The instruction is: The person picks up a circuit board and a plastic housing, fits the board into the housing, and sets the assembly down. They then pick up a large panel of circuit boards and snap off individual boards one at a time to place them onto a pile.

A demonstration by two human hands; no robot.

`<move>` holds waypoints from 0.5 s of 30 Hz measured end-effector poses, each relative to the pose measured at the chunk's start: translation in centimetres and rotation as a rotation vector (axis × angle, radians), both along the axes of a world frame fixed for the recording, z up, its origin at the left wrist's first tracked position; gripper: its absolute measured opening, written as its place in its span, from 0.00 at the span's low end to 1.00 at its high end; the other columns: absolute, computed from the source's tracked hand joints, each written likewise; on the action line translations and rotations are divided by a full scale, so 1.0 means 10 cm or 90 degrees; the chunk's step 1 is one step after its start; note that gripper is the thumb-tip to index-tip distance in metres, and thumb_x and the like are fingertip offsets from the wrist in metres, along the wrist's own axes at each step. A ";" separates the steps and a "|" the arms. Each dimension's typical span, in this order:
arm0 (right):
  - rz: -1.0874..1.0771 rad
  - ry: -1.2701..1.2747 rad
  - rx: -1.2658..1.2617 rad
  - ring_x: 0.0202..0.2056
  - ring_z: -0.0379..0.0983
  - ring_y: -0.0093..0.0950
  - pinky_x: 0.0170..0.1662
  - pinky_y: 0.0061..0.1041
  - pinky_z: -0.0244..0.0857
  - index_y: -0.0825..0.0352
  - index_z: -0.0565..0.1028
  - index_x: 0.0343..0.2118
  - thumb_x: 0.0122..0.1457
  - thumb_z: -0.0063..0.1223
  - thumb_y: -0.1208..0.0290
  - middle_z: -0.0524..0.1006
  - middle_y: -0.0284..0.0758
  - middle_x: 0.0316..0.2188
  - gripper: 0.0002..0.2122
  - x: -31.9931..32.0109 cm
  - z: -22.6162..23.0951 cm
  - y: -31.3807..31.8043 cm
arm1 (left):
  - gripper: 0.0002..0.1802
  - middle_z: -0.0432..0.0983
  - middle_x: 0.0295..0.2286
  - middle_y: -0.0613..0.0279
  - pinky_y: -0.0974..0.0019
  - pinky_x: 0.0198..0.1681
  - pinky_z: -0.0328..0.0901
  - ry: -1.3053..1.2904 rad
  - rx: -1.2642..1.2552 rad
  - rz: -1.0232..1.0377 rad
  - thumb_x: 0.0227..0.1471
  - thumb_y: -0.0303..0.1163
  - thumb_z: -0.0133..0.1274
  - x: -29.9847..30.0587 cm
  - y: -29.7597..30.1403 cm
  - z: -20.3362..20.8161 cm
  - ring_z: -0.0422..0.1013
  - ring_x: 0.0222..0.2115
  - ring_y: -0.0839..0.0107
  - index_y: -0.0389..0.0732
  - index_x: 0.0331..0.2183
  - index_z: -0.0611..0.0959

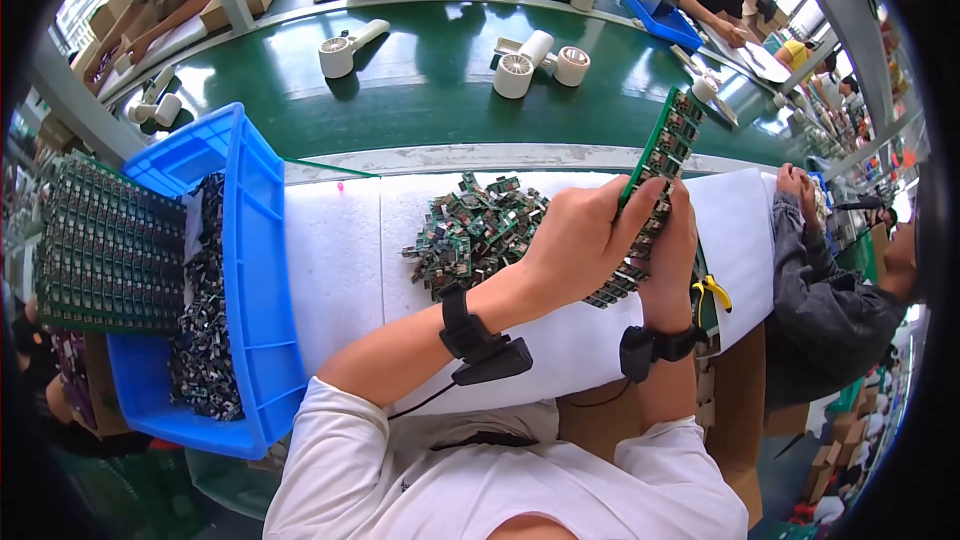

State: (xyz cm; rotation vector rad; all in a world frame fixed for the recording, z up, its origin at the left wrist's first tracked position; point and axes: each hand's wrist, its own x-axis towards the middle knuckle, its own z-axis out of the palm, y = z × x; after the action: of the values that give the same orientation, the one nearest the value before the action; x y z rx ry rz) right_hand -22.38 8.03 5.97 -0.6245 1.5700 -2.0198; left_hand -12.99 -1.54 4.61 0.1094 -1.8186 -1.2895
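Head view, item by item.

Left hand: thumb and fingers closed on a green circuit-board strip, populated with small components.

Right hand: against the strip's lower part, partly behind it; how tightly its fingers close cannot be told.

Strip: raised at a tilt above a white foam sheet, upper end out over the green conveyor belt.

Heap of small circuit boards: loose, on the foam, left of the hands.

Blue plastic crate: at left, with a stack of circuit-board panels leaning at its far side and small dark parts inside.

Yellow-handled pliers: just right of the right wrist.

State of work, as judged: heaped boards already separate; held strip largely whole; stacked panels still undivided, so much appears left.
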 end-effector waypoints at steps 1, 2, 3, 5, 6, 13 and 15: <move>0.006 -0.002 0.011 0.18 0.68 0.10 0.18 0.13 0.59 0.65 0.75 0.35 0.71 0.39 0.56 0.76 0.23 0.22 0.18 -0.03 -0.01 0.00 | 0.17 0.66 0.14 0.54 0.64 0.18 0.59 0.003 0.002 -0.001 0.66 0.37 0.47 -0.01 -0.01 0.00 0.58 0.13 0.67 0.33 0.32 0.81; 0.011 -0.003 0.021 0.17 0.68 0.10 0.17 0.13 0.59 0.66 0.75 0.36 0.71 0.39 0.55 0.76 0.23 0.22 0.18 -0.06 -0.03 -0.01 | 0.18 0.66 0.14 0.54 0.64 0.18 0.59 0.010 0.019 -0.001 0.66 0.37 0.47 -0.01 -0.02 0.00 0.58 0.13 0.68 0.33 0.32 0.80; 0.015 -0.004 0.030 0.16 0.68 0.10 0.16 0.13 0.58 0.66 0.75 0.36 0.71 0.38 0.55 0.76 0.24 0.23 0.19 -0.07 -0.03 0.00 | 0.18 0.66 0.14 0.54 0.64 0.18 0.59 0.018 0.035 -0.002 0.66 0.37 0.47 -0.01 -0.02 0.01 0.58 0.13 0.68 0.32 0.32 0.80; 0.029 0.022 0.043 0.18 0.68 0.10 0.16 0.13 0.58 0.64 0.74 0.38 0.70 0.39 0.53 0.75 0.23 0.23 0.18 -0.08 -0.02 -0.02 | 0.18 0.66 0.13 0.54 0.65 0.18 0.59 0.030 0.051 -0.011 0.67 0.38 0.47 0.01 -0.02 0.04 0.58 0.13 0.69 0.32 0.32 0.80; 0.043 0.044 0.057 0.19 0.68 0.10 0.17 0.13 0.58 0.61 0.74 0.40 0.69 0.40 0.51 0.74 0.23 0.24 0.18 -0.08 -0.03 -0.03 | 0.19 0.66 0.14 0.52 0.63 0.18 0.59 0.023 0.065 -0.017 0.66 0.38 0.47 0.01 -0.02 0.05 0.61 0.13 0.64 0.32 0.31 0.80; 0.006 -0.086 -0.037 0.22 0.71 0.14 0.23 0.17 0.64 0.65 0.75 0.39 0.70 0.40 0.54 0.77 0.26 0.24 0.18 0.05 -0.02 -0.08 | 0.22 0.67 0.14 0.47 0.60 0.18 0.59 -0.038 0.115 -0.084 0.66 0.40 0.47 0.09 0.03 0.09 0.63 0.12 0.56 0.30 0.29 0.80; 0.046 -0.066 -0.037 0.23 0.72 0.14 0.26 0.17 0.65 0.65 0.74 0.39 0.70 0.42 0.54 0.76 0.27 0.24 0.17 -0.01 -0.04 -0.07 | 0.25 0.67 0.13 0.48 0.60 0.19 0.59 -0.017 0.128 -0.043 0.66 0.43 0.46 0.08 0.04 0.11 0.62 0.13 0.59 0.29 0.28 0.79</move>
State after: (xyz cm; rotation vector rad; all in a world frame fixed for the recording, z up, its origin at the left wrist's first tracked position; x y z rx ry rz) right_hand -22.45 7.32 5.54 -0.5800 1.4133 -2.0176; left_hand -12.21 -1.17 5.68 0.1762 -1.7239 -1.5243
